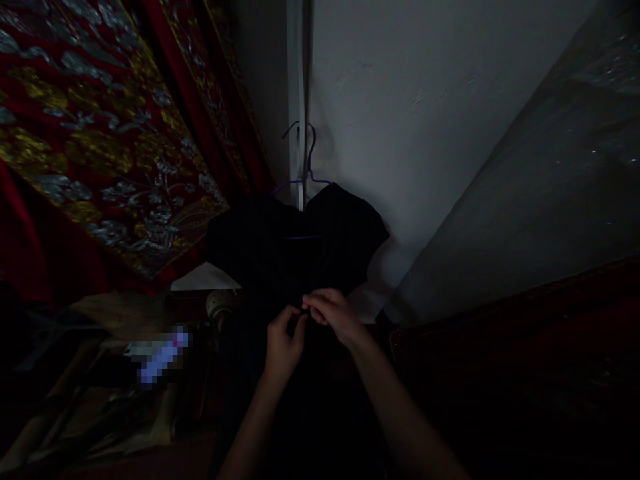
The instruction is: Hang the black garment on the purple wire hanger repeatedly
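Observation:
A black short-sleeved garment (345, 227) with an open neckline hangs on a thin purple wire hanger (311, 167) against the wall. Both hands meet at the garment's front, below the neckline. My left hand (284, 339) is closed in a pinch, thumb and forefinger tips at the dark cloth. Just to its right and slightly higher, my right hand (331, 313) also pinches the front of the garment with curled fingers. Darkness hides any small fastening between the fingertips, and the lower part of the garment fades into shadow.
Red cloth (110, 133) with gold and silver embroidery hangs at the left. A pale vertical pipe (296, 80) runs down the wall behind the hanger. Lower left, dim clutter surrounds a blurred-out bluish patch (163, 357). A greyish translucent sheet (530, 173) slants across the right.

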Tool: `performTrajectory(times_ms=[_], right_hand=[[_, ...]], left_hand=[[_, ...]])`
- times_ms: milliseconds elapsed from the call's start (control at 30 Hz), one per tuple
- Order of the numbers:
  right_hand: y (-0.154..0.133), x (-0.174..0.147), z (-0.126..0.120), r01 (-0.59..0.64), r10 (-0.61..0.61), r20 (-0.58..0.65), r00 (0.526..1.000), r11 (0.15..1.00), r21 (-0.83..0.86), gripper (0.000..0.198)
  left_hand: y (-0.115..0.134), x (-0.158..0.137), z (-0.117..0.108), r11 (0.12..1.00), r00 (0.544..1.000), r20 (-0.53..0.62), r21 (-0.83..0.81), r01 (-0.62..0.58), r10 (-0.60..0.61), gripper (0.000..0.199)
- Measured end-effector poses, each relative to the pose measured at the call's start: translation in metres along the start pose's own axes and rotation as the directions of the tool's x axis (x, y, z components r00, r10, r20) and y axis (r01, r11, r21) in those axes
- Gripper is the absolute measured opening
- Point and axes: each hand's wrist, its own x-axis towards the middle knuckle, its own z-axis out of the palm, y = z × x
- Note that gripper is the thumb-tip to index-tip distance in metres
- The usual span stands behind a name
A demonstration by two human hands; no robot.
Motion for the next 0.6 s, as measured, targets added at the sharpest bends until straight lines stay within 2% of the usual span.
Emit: performTrajectory(times_ms=[133, 233, 300, 367, 467, 533, 600], right_hand=[[-0.068, 0.031, -0.010, 0.135, -0.130, -0.063, 0.990, 0.987, 0.082, 0.032], [-0.116, 0.044, -0.012, 0.268, -0.253, -0.122, 0.960, 0.954, 0.134, 0.028], [-0.135, 0.045, -0.007, 0.338, -0.320, -0.135, 0.938, 0.932, 0.132, 0.027], [-0.139, 0.040, 0.003, 0.390, -0.374, -0.136, 0.917, 0.914, 0.113, 0.029], [-0.126, 0.030, 0.018, 0.453, -0.437, -0.158, 0.885, 0.888, 0.078, 0.030], [-0.115, 0.027, 0.023, 0.488, -0.475, -0.184, 0.861, 0.872, 0.037, 0.029], [-0.108, 0.025, 0.024, 0.514, -0.508, -0.200, 0.838, 0.857, -0.022, 0.028]], left_hand=[[-0.002, 0.006, -0.001, 0.992, 0.998, 0.066, 0.124, -0.030, 0.022, 0.013], [-0.007, 0.010, 0.004, 0.982, 0.979, 0.193, 0.164, -0.097, 0.064, 0.016], [-0.009, 0.015, 0.004, 0.969, 0.959, 0.268, 0.202, -0.146, 0.089, 0.019], [-0.007, 0.025, 0.000, 0.949, 0.942, 0.325, 0.260, -0.179, 0.089, 0.019], [0.009, 0.049, -0.017, 0.928, 0.927, 0.350, 0.283, -0.241, 0.133, 0.013], [0.033, 0.069, -0.032, 0.916, 0.921, 0.280, 0.218, -0.337, 0.272, 0.023], [0.063, 0.089, -0.048, 0.879, 0.896, 0.127, 0.178, -0.443, 0.426, 0.034]])
